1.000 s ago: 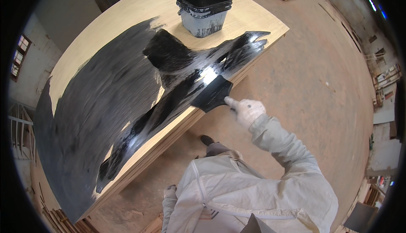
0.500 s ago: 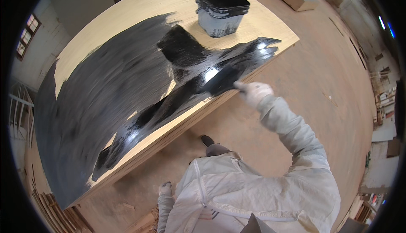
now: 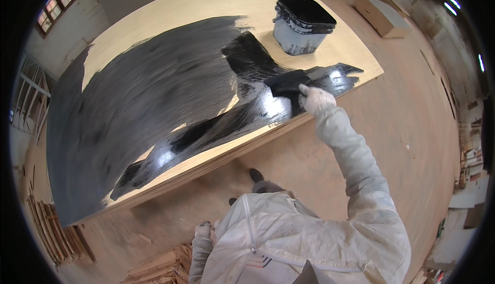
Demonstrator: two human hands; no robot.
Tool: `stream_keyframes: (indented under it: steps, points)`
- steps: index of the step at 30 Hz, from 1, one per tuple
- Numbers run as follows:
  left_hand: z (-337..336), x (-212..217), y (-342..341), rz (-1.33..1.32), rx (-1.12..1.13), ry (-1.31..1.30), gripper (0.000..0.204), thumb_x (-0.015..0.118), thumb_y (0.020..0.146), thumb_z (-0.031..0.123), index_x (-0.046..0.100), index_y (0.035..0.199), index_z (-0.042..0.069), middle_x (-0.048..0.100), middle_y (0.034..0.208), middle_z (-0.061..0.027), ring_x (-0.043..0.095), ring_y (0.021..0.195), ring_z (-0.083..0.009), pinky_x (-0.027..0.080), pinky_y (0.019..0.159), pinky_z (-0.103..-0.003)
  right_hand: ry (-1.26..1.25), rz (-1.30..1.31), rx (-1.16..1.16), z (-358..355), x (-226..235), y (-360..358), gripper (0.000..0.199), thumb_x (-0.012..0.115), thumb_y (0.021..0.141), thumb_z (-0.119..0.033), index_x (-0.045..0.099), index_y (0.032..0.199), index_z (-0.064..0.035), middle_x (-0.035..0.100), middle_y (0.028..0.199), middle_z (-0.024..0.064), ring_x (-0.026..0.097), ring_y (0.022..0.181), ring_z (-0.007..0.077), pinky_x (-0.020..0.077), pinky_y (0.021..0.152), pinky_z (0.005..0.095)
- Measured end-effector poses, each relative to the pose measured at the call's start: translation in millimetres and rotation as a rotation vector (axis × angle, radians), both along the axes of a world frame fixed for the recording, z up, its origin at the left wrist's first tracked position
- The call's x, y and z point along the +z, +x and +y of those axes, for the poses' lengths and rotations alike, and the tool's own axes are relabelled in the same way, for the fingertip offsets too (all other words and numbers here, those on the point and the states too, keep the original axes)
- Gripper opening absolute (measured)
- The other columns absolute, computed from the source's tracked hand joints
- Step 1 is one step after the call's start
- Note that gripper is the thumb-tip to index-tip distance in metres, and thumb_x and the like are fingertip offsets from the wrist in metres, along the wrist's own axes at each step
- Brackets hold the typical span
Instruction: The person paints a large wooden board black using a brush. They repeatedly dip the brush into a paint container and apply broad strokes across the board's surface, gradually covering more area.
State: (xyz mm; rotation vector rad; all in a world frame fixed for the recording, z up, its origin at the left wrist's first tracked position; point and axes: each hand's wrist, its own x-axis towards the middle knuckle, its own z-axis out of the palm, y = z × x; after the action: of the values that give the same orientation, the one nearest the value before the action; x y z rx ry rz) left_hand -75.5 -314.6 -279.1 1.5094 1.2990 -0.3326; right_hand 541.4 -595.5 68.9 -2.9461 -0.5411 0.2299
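In my gloved right hand (image 3: 316, 100) is a wide, flat paintbrush (image 3: 286, 83) coated in black; its bristles cannot be made out. My fingers are closed around its near end, and its broad part lies on the wet black paint along the near edge of a large pale wooden panel (image 3: 178, 3). Beyond the brush stands an uncovered square bucket (image 3: 299, 39), pale with a black-smeared rim and black inside. My left hand (image 3: 203, 229), also gloved, hangs low by my side, away from the panel; its fingers are too small to read.
The panel lies on top of a stack of sheets. Loose wood pieces (image 3: 167, 266) lie on the floor by my left side, and wooden strips (image 3: 54, 232) stand at the far left. A long box (image 3: 380, 17) sits on the floor beyond the panel's right end.
My right hand has swept the brush across the black paint, inward from the panel's near edge. The view has shifted, so the panel and bucket appear farther right. The left hand stays low.
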Motion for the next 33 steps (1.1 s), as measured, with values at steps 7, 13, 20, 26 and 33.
stream_keyframes:
  steps: [7, 13, 20, 26, 33]
  points:
    - [-16, 0, -13, 0.065, -0.019, 0.026, 0.034, 0.072, 0.098, 0.026, 0.081, 0.115, -0.002, 0.082, 0.101, -0.0185, 0.078, 0.096, -0.0297, 0.059, 0.089, -0.041, -0.125, 0.124, 0.398, 109, 32, -70, 0.038, 0.056, 0.107, -0.038, 0.069, 0.14, -0.0254, 0.078, 0.122, 0.0158, 0.073, 0.118, 0.0378, 0.0567, 0.101, 0.0501]
    - [-42, 1, -27, 0.044, 0.053, 0.013, 0.033, 0.07, 0.098, 0.028, 0.083, 0.115, 0.003, 0.083, 0.102, -0.0176, 0.078, 0.097, -0.028, 0.059, 0.091, -0.039, -0.121, 0.092, 0.273, 104, 34, -14, 0.053, 0.06, 0.105, -0.041, 0.06, 0.156, -0.0295, 0.074, 0.136, 0.0163, 0.071, 0.125, 0.0337, 0.0557, 0.106, 0.0459]
    - [-61, -14, -61, 0.109, 0.099, 0.058, 0.031, 0.07, 0.099, 0.027, 0.083, 0.115, 0.004, 0.082, 0.099, -0.0138, 0.077, 0.09, -0.0232, 0.06, 0.085, -0.037, -0.182, 0.094, 0.627, 139, 46, -40, 0.052, 0.065, 0.103, -0.039, 0.061, 0.154, -0.0329, 0.074, 0.135, 0.0162, 0.07, 0.128, 0.0342, 0.0549, 0.108, 0.0448]
    - [-84, 3, -58, 0.095, 0.26, 0.017, 0.029, 0.069, 0.1, 0.024, 0.083, 0.115, 0.005, 0.082, 0.096, -0.0137, 0.077, 0.089, -0.0216, 0.06, 0.083, -0.037, -0.119, 0.112, 0.385, 172, 39, 74, 0.055, 0.064, 0.102, -0.031, 0.06, 0.157, -0.0286, 0.074, 0.138, 0.0161, 0.071, 0.128, 0.0329, 0.0544, 0.111, 0.0417]
    - [-117, 19, -40, 0.191, 0.342, 0.043, 0.026, 0.072, 0.098, 0.021, 0.084, 0.113, 0.004, 0.082, 0.096, -0.0138, 0.077, 0.089, -0.0204, 0.06, 0.083, -0.037, -0.208, 0.183, 0.783, 227, 57, 23, 0.055, 0.066, 0.1, -0.03, 0.062, 0.155, -0.0288, 0.076, 0.131, 0.0201, 0.072, 0.123, 0.0352, 0.0559, 0.109, 0.0428]
